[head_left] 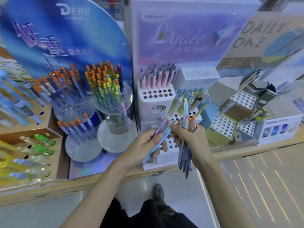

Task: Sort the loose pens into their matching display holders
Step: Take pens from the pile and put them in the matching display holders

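Bundle of pens (185, 159) gripped in right hand (193, 139), fingers curled tight round it, over front edge of shelf (233, 153). Left hand (143, 146) pinches light-blue pen (153, 150) between thumb and curled fingers.

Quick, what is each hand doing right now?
Left hand: grips two pens.
Right hand: grips a bundle of pens.

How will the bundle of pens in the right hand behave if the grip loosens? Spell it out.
The bundle of pens looks stiff and light: slim plastic barrels, held by the right hand alone. They are probably slippery; the barrels look smooth and hang tips down, so a looser grip would likely let some slide out.
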`<state>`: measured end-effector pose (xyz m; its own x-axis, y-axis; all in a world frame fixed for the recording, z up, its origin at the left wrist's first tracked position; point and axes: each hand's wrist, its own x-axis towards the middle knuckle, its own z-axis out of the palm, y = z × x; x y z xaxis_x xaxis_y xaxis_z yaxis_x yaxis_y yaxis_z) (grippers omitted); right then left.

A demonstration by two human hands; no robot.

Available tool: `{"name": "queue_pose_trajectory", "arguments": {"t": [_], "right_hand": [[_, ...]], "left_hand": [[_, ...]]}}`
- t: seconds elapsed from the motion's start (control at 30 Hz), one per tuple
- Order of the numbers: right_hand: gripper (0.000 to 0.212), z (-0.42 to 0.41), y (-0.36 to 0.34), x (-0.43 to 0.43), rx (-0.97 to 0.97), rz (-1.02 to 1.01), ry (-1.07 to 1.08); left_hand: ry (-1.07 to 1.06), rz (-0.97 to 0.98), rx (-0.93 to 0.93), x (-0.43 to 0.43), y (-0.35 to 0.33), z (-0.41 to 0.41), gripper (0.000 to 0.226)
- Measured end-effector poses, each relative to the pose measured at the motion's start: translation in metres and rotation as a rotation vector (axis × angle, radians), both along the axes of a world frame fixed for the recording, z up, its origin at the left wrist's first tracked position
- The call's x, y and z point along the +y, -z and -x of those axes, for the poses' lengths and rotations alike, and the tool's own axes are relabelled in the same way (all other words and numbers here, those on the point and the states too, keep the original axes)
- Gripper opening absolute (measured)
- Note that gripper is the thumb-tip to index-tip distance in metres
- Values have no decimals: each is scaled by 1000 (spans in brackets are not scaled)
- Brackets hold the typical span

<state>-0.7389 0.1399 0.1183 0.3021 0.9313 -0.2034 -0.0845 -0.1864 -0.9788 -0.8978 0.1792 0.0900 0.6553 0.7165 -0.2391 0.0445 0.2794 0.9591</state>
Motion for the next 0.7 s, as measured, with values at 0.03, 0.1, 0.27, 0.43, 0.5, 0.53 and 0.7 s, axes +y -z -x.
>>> {"name": "queue_pose_trajectory", "arguments": {"t": [0.03,0.1,0.27,0.43,0.5,0.53,0.7], "right_hand": [[21,-8,2,-1,-45,19,46],[25,-23,7,-3,-128,43,162],[32,-59,22,-5,-376,39,364],[39,-69,41,8,-506,44,378],[36,-67,48,13,-558,62,375],[35,-68,50,15,-571,68,373],[34,-73,52,24,-600,51,320]], "left_hand": [[-10,-31,42,1,2,-8,27],[-118,-92,117,3,11,-22,25],[-383,-180,189,4,28,-35,21],[-443,-177,190,1,33,-36,21],[-455,-191,180,1,35,-36,23],[-459,-195,177,1,35,-35,26],[-462,-186,216,-1,37,-31,26]]}}
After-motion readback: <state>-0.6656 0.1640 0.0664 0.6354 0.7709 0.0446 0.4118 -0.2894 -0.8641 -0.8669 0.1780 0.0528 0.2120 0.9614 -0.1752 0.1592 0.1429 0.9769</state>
